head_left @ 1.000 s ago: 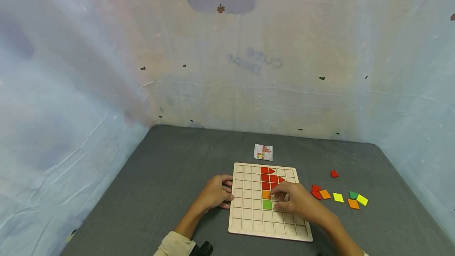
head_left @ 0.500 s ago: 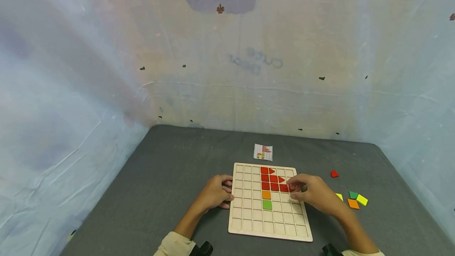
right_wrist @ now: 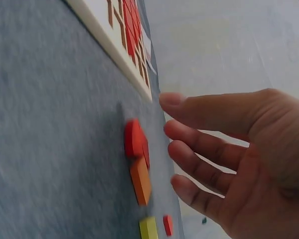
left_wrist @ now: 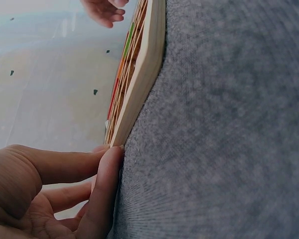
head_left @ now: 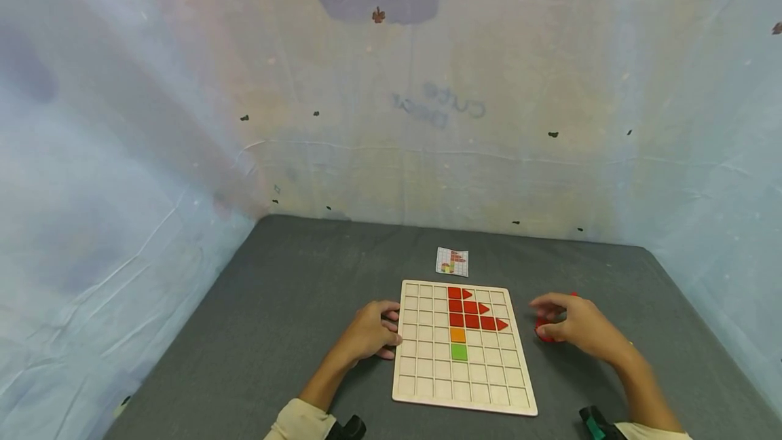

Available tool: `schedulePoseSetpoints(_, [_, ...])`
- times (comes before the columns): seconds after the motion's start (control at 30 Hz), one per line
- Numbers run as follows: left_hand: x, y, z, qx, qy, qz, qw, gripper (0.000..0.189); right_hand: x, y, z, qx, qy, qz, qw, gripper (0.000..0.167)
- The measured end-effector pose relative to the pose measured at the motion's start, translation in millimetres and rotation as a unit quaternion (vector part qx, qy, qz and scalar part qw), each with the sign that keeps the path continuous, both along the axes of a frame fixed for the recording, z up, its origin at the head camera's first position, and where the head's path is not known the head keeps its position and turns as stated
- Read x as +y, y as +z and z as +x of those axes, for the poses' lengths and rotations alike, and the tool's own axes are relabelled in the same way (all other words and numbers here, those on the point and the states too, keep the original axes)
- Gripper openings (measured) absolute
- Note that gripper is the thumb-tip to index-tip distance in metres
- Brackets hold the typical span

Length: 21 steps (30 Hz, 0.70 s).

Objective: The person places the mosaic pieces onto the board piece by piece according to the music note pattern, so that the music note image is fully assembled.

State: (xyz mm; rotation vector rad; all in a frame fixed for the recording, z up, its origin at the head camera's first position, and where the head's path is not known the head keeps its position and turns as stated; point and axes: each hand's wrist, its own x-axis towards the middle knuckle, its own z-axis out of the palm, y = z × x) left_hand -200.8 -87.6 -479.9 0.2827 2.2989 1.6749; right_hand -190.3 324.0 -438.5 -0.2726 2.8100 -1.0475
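Observation:
A square wooden grid board lies on the dark cloth. Red squares and red triangles sit in its cells, above one orange square and one green square. My left hand holds the board's left edge, thumb and a finger right at the rim in the left wrist view. My right hand hovers beyond the board's right side, fingers spread with nothing between them. Close by lie red rounded pieces and an orange piece, mostly hidden by the hand in the head view.
Behind the board lies a small printed card with a coloured grid picture. A yellow piece and another red piece lie farther along the cloth. A pale patterned curtain hangs behind and at the sides.
My right hand has moved from the middle of the board to the loose pieces on the right. A red triangle now shows at the end of the third red row. My left hand stays put.

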Motion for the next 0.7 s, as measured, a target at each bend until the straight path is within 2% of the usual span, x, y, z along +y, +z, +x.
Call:
schedulePoseSetpoints(0.23, [-0.1, -0.6, -0.4, 0.001, 0.000, 0.002, 1.0000, 0.064, 19, -4.2, -3.1, 0.015, 0.009, 0.042, 0.9989, 0.053])
schedulePoseSetpoints(0.43, [-1.1, -0.6, -0.7, 0.003, -0.002, 0.004, 1.0000, 0.064, 29, -8.9, -3.3, 0.023, 0.017, 0.051, 0.9983, 0.053])
schedulePoseSetpoints(0.7, [-0.5, -1.6, -0.4, 0.005, -0.002, 0.003, 1.0000, 0.065, 42, -10.6, -2.5, -0.017, 0.037, 0.029, 0.9988, 0.054])
